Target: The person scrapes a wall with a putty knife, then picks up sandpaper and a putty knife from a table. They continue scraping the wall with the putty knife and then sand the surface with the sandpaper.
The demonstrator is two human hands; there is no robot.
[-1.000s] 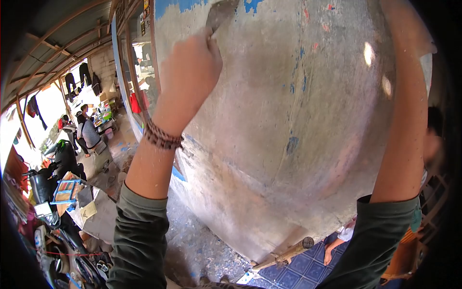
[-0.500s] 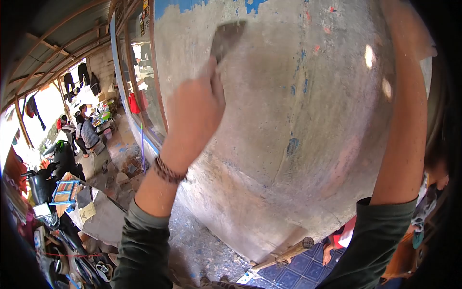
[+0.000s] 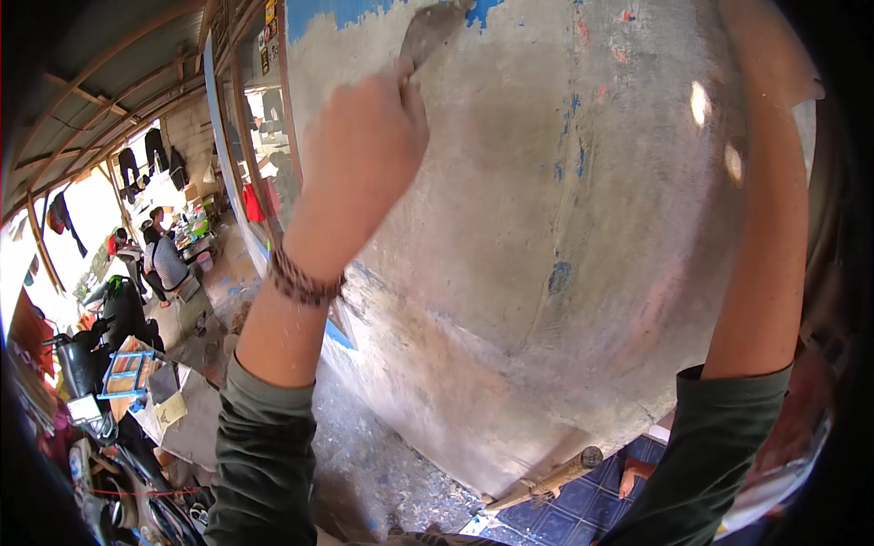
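Observation:
My left hand [image 3: 369, 150], with a braided bracelet at the wrist, is wrapped around the handle of a scraper [image 3: 432, 35]. The scraper's dark, wide blade lies at the lower edge of the blue paint [image 3: 337, 14] at the top of the grey wall [image 3: 492, 182]. Small blue and red paint spots show on the bare wall. At the upper right, my right hand [image 3: 774, 64] is raised near the wall's edge; its fingers are cut off and blurred at the dark rim of the picture.
A wooden-framed window [image 3: 264, 118] adjoins the wall. Motorbikes [image 3: 118, 318] and a grey table [image 3: 187, 414] stand at left, with people [image 3: 164, 259] seated behind. Below lie paint flakes, a wooden pole [image 3: 555, 478] and blue tiles [image 3: 564, 510]. Another person's hand [image 3: 635, 475] shows at lower right.
My left hand and the scraper have moved upward, bringing the blade from bare wall to the blue paint's edge. My right arm has hardly moved.

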